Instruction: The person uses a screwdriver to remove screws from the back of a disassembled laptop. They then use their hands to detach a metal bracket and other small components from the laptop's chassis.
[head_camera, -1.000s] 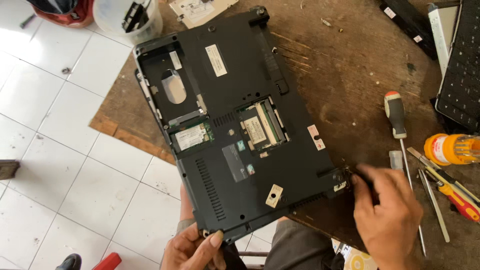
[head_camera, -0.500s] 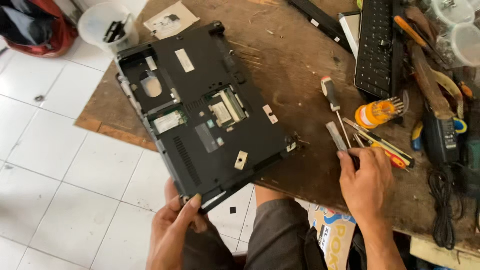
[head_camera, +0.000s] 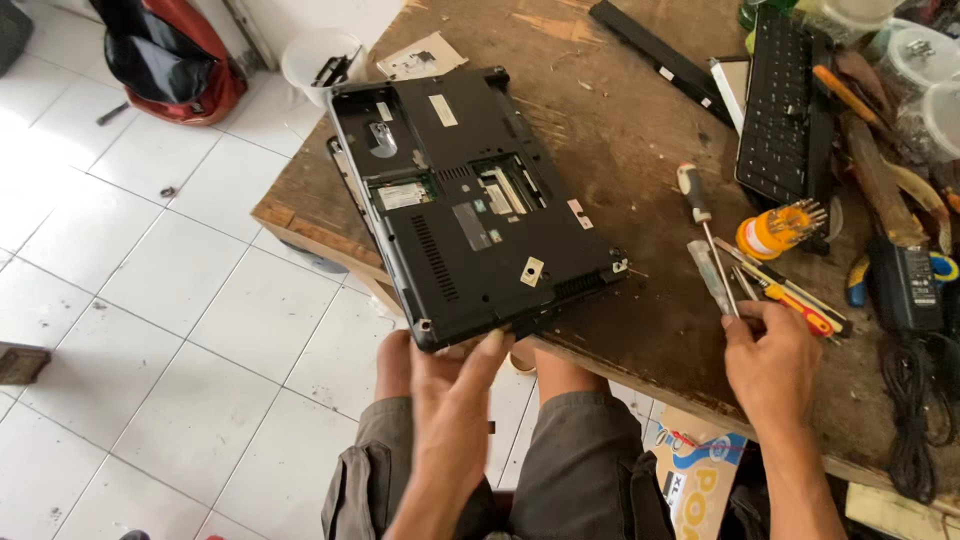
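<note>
Left hand (head_camera: 452, 385): raised from below the table edge, forearm running up from the lap, palm turned toward the camera's left. Fingers held together and extended, tips pressed against the near edge of the laptop base (head_camera: 470, 205); thumb side toward the underside. Not a full wrap, more a flat supporting grip at the edge.

Right hand (head_camera: 772, 362): resting on the wooden table (head_camera: 620, 120), back of hand up, wrist straight, forearm coming in from lower right. Fingers curled at a cluster of tools; fingertips on thin metal tweezers (head_camera: 712, 276) and the shaft of a screwdriver (head_camera: 708, 232) with a grey-and-red handle. Whether it pinches one tool or merely touches several, cannot tell.

Laptop base lies bottom-up, black, angled across the table's left corner, near end overhanging the edge above the knees. Bay covers off, green circuit board showing.

Further out: orange bit holder (head_camera: 775, 232) just beyond the tools, black keyboard (head_camera: 785, 105) behind it, power adapter (head_camera: 905, 280) at right.
</note>
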